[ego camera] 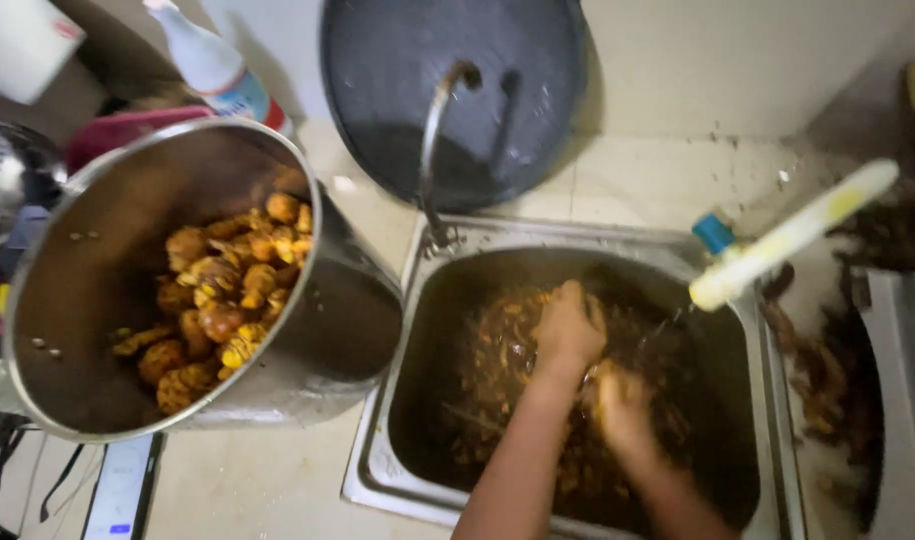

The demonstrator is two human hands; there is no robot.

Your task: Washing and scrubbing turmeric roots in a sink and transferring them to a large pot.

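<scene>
Hands are both down in the steel sink (432,262), which holds murky brown water and a mass of brown root pieces (497,365). Right hand (622,405) is blurred; whether its fingers grip anything cannot be told. Left hand (569,325) lies knuckles-up on the pieces, fingers curled down among them; a definite grasp cannot be confirmed. Large steel pot (87,250) stands tilted just left of the sink, containing yellow-orange root pieces (222,300). Curved tap (439,130) rises behind the sink. Dark round pan (397,60) leans against the wall beyond. Pale blurred handle (792,235) crosses the sink's right rim.
</scene>
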